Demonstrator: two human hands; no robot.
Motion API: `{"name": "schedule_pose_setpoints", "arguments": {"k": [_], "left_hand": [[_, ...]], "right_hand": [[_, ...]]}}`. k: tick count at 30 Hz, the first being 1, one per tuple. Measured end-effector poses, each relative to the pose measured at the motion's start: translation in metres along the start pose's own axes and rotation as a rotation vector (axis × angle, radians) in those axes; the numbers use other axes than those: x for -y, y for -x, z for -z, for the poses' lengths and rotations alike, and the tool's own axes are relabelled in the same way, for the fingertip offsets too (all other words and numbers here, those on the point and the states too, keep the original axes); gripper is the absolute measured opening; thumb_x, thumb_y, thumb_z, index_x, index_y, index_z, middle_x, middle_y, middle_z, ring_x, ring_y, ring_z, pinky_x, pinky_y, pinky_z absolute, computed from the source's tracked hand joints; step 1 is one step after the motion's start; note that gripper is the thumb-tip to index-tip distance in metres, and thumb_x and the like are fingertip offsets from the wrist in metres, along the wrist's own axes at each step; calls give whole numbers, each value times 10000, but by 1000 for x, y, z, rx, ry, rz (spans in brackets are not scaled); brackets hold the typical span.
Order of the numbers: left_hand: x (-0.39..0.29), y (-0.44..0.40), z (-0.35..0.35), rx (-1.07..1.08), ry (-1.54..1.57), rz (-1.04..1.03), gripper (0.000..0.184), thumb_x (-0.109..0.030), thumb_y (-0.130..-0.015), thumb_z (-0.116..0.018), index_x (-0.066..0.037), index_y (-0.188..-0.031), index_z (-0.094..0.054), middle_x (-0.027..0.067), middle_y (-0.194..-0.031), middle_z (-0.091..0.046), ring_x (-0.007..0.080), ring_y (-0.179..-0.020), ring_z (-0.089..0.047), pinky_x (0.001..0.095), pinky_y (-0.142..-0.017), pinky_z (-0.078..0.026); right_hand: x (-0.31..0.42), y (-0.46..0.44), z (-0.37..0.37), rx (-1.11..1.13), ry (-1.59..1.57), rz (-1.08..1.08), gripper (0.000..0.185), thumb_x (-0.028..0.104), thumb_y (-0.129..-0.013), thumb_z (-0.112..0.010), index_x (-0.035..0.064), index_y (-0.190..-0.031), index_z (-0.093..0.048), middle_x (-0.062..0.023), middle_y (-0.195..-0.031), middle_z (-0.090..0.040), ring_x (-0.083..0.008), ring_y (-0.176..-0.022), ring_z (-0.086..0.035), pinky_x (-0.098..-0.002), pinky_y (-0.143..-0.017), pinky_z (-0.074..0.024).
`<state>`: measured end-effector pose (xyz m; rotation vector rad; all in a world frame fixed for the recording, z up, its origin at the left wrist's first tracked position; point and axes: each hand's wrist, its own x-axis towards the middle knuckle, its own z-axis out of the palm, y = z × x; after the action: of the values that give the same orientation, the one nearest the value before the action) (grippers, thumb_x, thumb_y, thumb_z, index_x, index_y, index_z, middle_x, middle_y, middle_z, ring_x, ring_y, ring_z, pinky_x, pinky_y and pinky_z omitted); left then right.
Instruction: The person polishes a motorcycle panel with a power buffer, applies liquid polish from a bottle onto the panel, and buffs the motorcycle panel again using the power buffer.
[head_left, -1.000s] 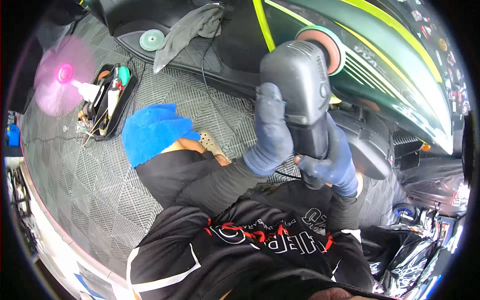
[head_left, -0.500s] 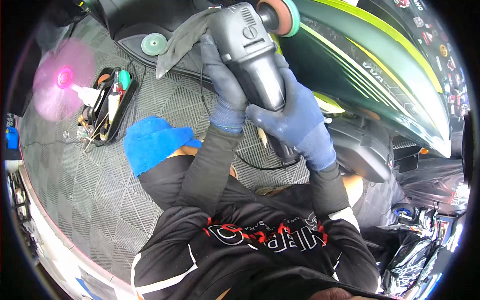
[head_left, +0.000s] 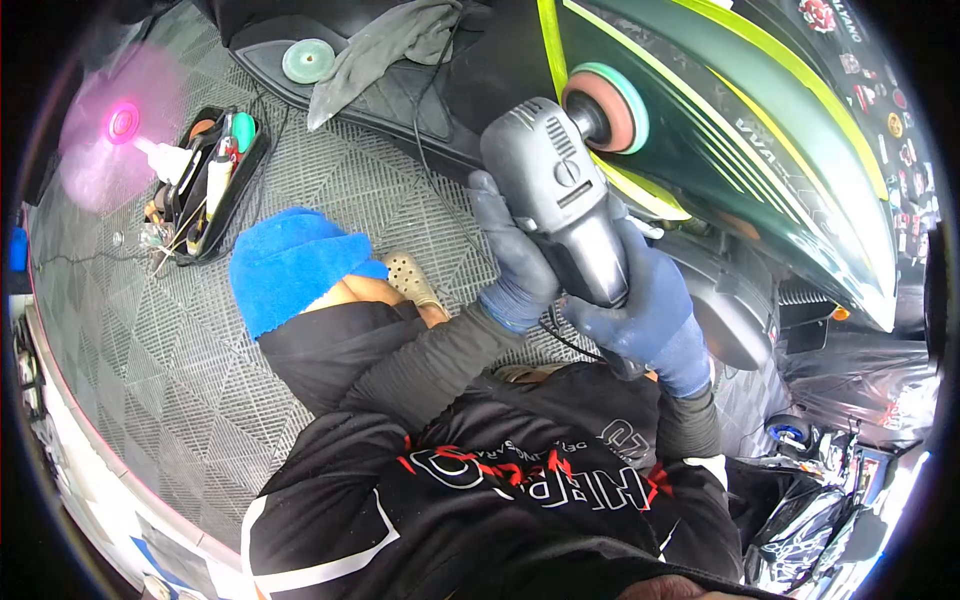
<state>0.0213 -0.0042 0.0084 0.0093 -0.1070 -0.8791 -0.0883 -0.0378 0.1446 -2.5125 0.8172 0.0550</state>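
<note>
Grey patterned floor tiles (head_left: 190, 370) form the background, beneath a dark ledge (head_left: 395, 105) and a green panel (head_left: 740, 175) with yellow edging. We see the polisher (head_left: 565, 180) held in front of the panel, its head tilted up and its handle toward the torso. The left hand (head_left: 518, 258), gloved, lies along the side of the polisher, its grip pressed against the housing; the right hand (head_left: 640, 310), also gloved, has its grip closed around the handle. We find the pad (head_left: 618, 110), pink with a green layer, overlapping the panel in view; we cannot tell whether they touch. Upon the ledge we note a green disc (head_left: 307, 61) just beside a grey cloth (head_left: 380, 52). At left, a blue cloth (head_left: 295, 268) drapes over the bent leg, with a perforated clog (head_left: 410, 278) near it. Farther left, we observe a black tray (head_left: 246, 182) of bottles and tools, near a pink fan (head_left: 123, 122) with blurred blades.
</note>
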Motion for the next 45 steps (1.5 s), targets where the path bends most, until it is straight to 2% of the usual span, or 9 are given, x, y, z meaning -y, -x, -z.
{"name": "schedule_pose_setpoints", "arguments": {"k": [6, 8, 10, 28, 32, 38, 42, 44, 45], "left_hand": [[-43, -53, -12, -71, 18, -32, 1010, -904, -869, -312, -53, -1372, -518, 192, -1172, -648, 316, -961, -685, 439, -857, -599], [-57, -76, -5, 499, 70, 104, 1017, -906, -861, -339, -55, -1392, -505, 219, -1171, -638, 337, -969, -681, 437, -851, -607], [-67, -96, -6, 537, 57, 125, 1039, -910, -851, -357, -35, -1393, -493, 237, -1155, -636, 353, -965, -679, 438, -843, -613], [18, 11, -13, -241, -345, -144, 1069, -912, -875, -178, -37, -1419, -462, 190, -1250, -617, 333, -1087, -656, 488, -948, -553], [13, 26, -27, 70, -475, -117, 1032, -872, -912, -170, -39, -1474, -405, 196, -1319, -589, 331, -1148, -634, 486, -999, -533], [-12, -11, -41, -254, -277, -160, 948, -845, -929, -265, -68, -1440, -453, 176, -1267, -620, 331, -1113, -652, 473, -987, -551], [-48, -55, -28, -80, -335, -222, 920, -831, -919, -361, -69, -1422, -473, 160, -1228, -633, 298, -1049, -659, 462, -915, -576], [-64, -75, -25, 406, -100, 24, 951, -846, -898, -387, -49, -1407, -483, 160, -1182, -644, 284, -991, -661, 444, -865, -582], [-62, -84, -25, 155, -186, -138, 972, -859, -880, -405, -31, -1380, -503, 167, -1118, -653, 281, -943, -665, 429, -822, -583]], "right_hand": [[21, -39, -15, -165, -3, 95, 1007, 304, -712, -832, -57, -1521, -352, -309, -1146, -688, -425, -1097, -688, -442, -939, -533], [28, -54, -18, -234, -26, 144, 1017, 334, -719, -829, -52, -1524, -343, -314, -1122, -693, -426, -1067, -698, -446, -907, -549], [35, -69, -15, -256, -91, 160, 1016, 355, -722, -827, -53, -1518, -345, -313, -1085, -700, -427, -1023, -711, -442, -875, -564], [-22, 14, 4, -60, -51, 117, 1055, 372, -695, -855, -36, -1526, -349, -304, -992, -695, -463, -955, -691, -482, -832, -540], [-27, 29, 11, -65, -82, 104, 1044, 298, -633, -872, -114, -1470, -403, -311, -1095, -692, -410, -1054, -701, -413, -920, -526], [-15, -7, -7, -196, -142, 274, 1026, 354, -711, -835, 0, -1538, -342, -302, -989, -689, -465, -932, -685, -477, -814, -542], [9, -40, -8, -209, -167, 261, 1042, 353, -705, -834, -17, -1540, -334, -312, -1141, -683, -431, -1081, -686, -450, -927, -536], [18, -57, -11, -244, -165, 250, 1001, 362, -716, -827, -20, -1517, -364, -304, -1077, -692, -445, -1005, -695, -455, -874, -550], [20, -63, -11, -266, -178, 271, 973, 367, -722, -824, -23, -1498, -384, -299, -1023, -694, -452, -947, -696, -457, -831, -557]]}}
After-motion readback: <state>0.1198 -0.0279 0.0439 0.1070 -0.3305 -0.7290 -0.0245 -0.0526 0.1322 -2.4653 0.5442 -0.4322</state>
